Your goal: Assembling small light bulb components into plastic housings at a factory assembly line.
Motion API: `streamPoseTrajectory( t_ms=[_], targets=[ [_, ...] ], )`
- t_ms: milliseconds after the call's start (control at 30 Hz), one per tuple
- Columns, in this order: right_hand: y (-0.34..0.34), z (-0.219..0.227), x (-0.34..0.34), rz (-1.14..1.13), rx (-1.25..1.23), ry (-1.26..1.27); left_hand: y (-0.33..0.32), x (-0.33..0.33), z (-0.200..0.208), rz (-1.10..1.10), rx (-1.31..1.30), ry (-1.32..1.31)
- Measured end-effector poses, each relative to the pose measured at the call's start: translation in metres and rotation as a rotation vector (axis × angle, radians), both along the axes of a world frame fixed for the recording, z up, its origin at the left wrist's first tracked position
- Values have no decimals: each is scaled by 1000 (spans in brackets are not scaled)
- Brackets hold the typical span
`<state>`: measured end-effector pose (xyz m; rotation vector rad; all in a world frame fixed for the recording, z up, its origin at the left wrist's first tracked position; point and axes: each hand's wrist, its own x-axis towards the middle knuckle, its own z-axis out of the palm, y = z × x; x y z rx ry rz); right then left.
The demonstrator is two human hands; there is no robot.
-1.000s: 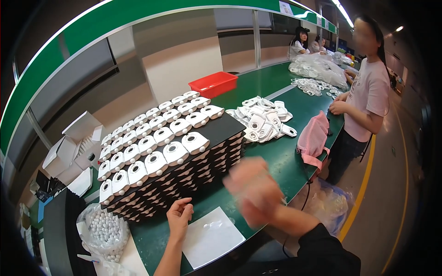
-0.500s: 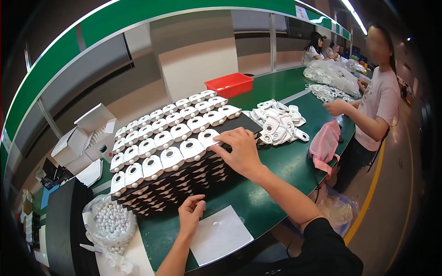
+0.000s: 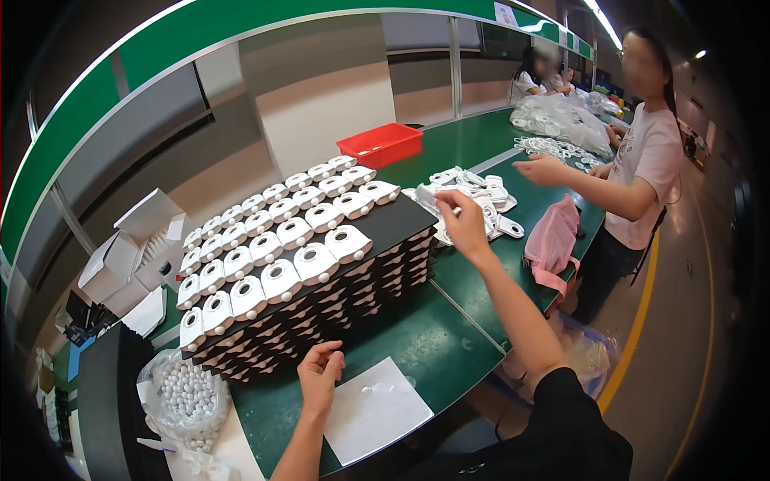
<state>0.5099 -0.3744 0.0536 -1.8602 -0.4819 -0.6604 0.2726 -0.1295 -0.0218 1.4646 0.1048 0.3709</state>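
My right hand [image 3: 463, 223] reaches to the pile of loose white plastic parts [image 3: 491, 196], thumb and fingertips closed on one white plastic part [image 3: 427, 200] at the pile's left edge. My left hand [image 3: 321, 375] hovers above the bench beside a white sheet [image 3: 377, 410], fingers loosely curled and apart, nothing seen in it. To its upper left stands a tall stack of black trays [image 3: 321, 313]. Rows of white rounded parts [image 3: 279, 279], each with a ringed hole and a small round knob at one end, lie on the top tray.
A bag of white balls [image 3: 188, 393] sits left of the stack, near a black upright block [image 3: 112, 393]. Open white boxes [image 3: 132, 256] stand behind. A red bin [image 3: 381, 144] is at the back, a pink mesh bag [image 3: 553, 236] at the right edge, beside a co-worker [image 3: 646, 168].
My right hand has left the front-right part on the top tray and moved right to the pile, where it grips a part. My left hand has barely moved.
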Motion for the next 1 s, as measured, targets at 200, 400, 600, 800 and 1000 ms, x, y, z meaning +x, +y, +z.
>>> streamPoseTrajectory(
  t_ms=[200, 400, 600, 800, 1000],
  targets=[
    [-24, -60, 31, -211, -505, -107, 1, -2, -1, -2, 13, 15],
    [-31, -73, 24, -373, -563, -158, 2, -1, -2, 7, 7, 3],
    [-65, -101, -9, -100, -164, 139, -2, -2, 1, 3, 24, -12],
    [-51, -89, -88, 229, 451, 580, 5, -8, 13, 163, 254, -201],
    [-42, -93, -100, 200, 35, 323, 24, -47, 53, 493, 306, -500]
  ],
)
